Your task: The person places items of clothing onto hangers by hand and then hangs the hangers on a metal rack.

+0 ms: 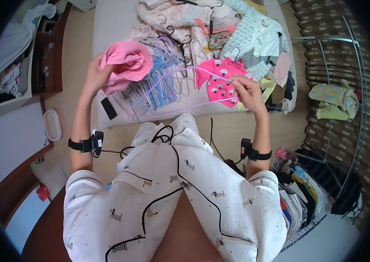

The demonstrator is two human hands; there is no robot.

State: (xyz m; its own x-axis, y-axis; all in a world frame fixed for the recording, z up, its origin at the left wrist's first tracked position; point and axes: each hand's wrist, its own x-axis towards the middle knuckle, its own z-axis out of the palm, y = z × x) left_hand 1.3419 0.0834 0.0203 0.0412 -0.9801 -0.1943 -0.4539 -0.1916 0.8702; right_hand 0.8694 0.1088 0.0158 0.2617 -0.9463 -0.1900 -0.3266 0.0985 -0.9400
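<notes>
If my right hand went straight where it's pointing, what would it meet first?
Beyond the purple hanger it holds, your right hand would probably meet the bright pink printed garment; its height above is unclear.

Bunched pink garment (129, 65), lilac hanger (211, 73)

One fisheye view from the head, near, downward over fingers (240, 86) and bed (115, 19)

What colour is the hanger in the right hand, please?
The hanger is light purple, clearest in the head view.
</notes>
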